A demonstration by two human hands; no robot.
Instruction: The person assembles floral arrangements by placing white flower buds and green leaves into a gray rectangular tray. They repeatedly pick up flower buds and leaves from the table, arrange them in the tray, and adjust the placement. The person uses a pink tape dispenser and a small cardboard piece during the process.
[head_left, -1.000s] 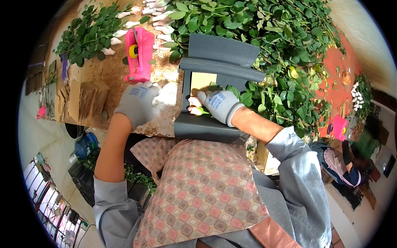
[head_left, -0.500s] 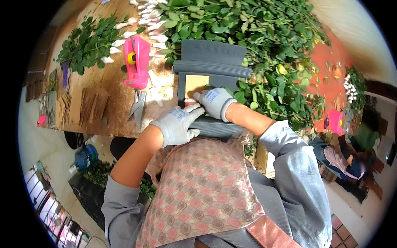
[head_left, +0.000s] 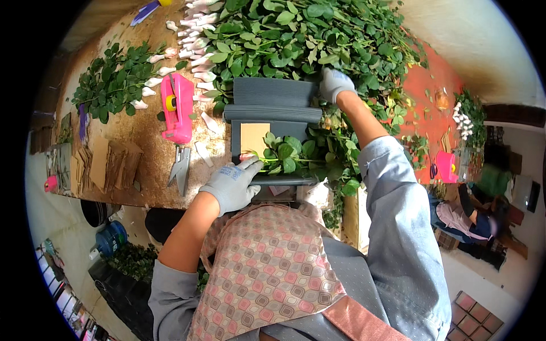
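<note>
My left hand (head_left: 232,184), in a pale grey glove, rests at the near left of a dark grey ribbed mat (head_left: 276,94). Its fingers are stretched out and touch a pink rose bud (head_left: 246,157), with the thumb apart. The rose's leafy stem (head_left: 290,153) runs rightward across the mat, beside a tan cardboard piece (head_left: 255,136). Farther off, my right hand (head_left: 336,86), gloved alike, reaches to the edge of a heap of leafy rose stems (head_left: 284,40). It looks closed, its fingertips partly hidden by leaves.
Left of the mat lie a pink tape dispenser (head_left: 181,108), scissors (head_left: 180,170) and loose pale petals (head_left: 209,123). Cardboard pieces (head_left: 108,165) stand near the table's front left edge. A smaller bunch of roses (head_left: 114,82) lies beyond. Another person (head_left: 466,213) is at the far right.
My right hand has moved from the mat out to the stem heap at the far right. My left hand stays by the rose bud. A leafy stem now shows across the mat.
</note>
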